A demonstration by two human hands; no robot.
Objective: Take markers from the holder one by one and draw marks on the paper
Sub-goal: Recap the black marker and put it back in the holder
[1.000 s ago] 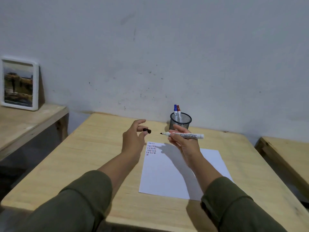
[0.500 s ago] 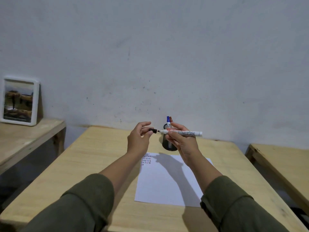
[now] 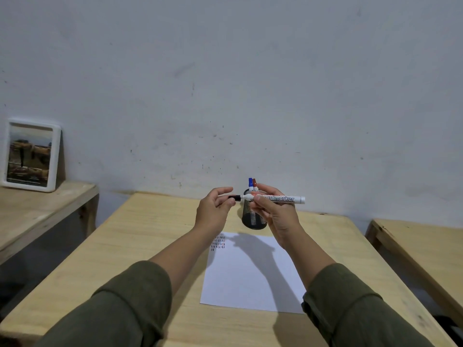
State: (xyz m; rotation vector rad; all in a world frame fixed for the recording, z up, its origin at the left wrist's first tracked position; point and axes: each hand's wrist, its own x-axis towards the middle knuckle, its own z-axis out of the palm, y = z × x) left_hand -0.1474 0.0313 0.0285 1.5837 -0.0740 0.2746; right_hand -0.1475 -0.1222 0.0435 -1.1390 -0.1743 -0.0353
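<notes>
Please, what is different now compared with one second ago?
The left hand brought the black cap rightward onto the tip of the marker, which the right hand keeps level above the table. The holder, its two markers and the paper look unchanged.

Scuffed pale grey wall [image 3: 250, 83] behind a light wooden counter [image 3: 140, 236]; lower wooden benches at each side, framed picture [image 3: 30, 155] on the left one
</notes>
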